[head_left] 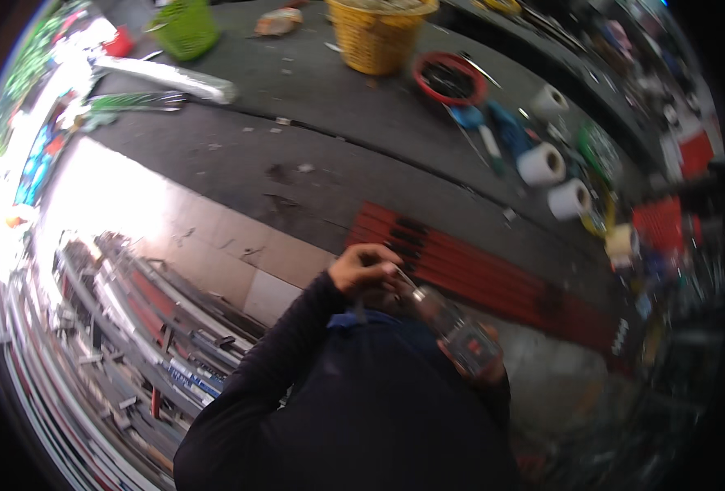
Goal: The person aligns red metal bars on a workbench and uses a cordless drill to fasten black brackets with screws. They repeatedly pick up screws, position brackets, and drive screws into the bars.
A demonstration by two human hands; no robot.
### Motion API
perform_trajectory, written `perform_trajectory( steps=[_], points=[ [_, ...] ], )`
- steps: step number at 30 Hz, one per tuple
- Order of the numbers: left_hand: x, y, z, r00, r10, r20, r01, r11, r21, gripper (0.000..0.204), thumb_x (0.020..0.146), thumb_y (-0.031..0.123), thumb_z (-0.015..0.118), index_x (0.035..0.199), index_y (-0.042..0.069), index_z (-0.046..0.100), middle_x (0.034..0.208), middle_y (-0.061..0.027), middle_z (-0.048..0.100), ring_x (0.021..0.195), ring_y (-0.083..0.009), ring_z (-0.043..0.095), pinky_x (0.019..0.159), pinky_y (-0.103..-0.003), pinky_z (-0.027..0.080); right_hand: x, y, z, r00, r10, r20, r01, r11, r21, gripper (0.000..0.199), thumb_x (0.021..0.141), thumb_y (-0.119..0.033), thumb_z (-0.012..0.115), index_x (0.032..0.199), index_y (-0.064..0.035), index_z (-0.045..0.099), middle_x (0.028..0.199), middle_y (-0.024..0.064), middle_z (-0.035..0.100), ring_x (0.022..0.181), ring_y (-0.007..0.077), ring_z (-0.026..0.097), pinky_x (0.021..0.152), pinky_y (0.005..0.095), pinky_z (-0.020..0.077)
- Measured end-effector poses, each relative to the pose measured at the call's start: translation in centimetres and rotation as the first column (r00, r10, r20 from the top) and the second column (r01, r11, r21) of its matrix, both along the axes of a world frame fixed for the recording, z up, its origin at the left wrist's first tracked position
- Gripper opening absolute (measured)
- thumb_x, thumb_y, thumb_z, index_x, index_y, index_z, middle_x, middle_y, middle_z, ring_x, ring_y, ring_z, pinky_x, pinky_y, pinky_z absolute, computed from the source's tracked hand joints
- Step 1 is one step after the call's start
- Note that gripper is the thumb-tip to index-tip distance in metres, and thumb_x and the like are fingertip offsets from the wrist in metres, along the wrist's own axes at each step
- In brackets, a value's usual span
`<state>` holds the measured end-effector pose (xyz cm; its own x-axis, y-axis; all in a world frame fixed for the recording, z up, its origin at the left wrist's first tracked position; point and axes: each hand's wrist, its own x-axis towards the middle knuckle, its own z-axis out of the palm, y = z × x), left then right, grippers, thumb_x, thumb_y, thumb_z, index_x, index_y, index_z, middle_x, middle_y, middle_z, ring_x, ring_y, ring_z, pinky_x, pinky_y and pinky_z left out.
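My left hand (364,268) comes up on a dark sleeve from the lower left, its fingers closed around the top end of a clear plastic bottle (461,335). The bottle lies tilted, neck toward the left hand, with a reddish label on its body. My right hand (493,378) grips the bottle's lower end from beneath and is mostly hidden by the bottle and my dark sleeve. The picture is blurred, so I cannot make out a cap.
A red slatted panel (493,274) lies on the grey ground behind my hands. Long metal bars (125,335) are stacked at the left. Farther off stand a yellow basket (379,34), a green basket (184,29), a red ring (450,78) and white rolls (541,164).
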<state>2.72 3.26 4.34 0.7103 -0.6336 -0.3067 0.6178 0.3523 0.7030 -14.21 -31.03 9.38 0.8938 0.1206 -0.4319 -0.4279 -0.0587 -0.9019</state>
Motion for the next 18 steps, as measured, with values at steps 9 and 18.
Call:
perform_trajectory(
  steps=[9, 18],
  points=[
    [-0.3, -1.2, -0.3, 0.402, -0.443, 0.801, -0.691, 0.427, 0.583, 0.081, 0.078, 0.052, 0.098, 0.152, 0.030, 0.072, 0.168, -0.0128, 0.053, 0.162, -0.0404, 0.040, 0.132, -0.070, 0.027, 6.7, 5.5, 5.6, 0.912, 0.223, 0.343, 0.011, 0.826, -0.564, 0.030, 0.097, -0.017, 0.089, 0.119, -0.0007, 0.077, 0.107, 0.0159, 0.084, 0.099, 0.0331, 0.084, 0.087, 0.0410, 0.0642],
    [0.9, -2.0, -3.1, 0.458, -0.631, 0.627, -0.629, 0.269, 0.730, 0.087, 0.081, 0.062, 0.092, 0.162, 0.050, 0.062, 0.188, -0.0112, 0.026, 0.175, -0.0463, 0.010, 0.127, -0.090, 0.002, 11.5, 7.0, 6.3, 0.974, 0.206, 0.095, -0.125, 0.835, -0.536, 0.031, 0.099, -0.019, 0.089, 0.121, 0.0006, 0.080, 0.111, 0.0146, 0.086, 0.105, 0.0276, 0.084, 0.092, 0.0392, 0.0632]
  ],
)
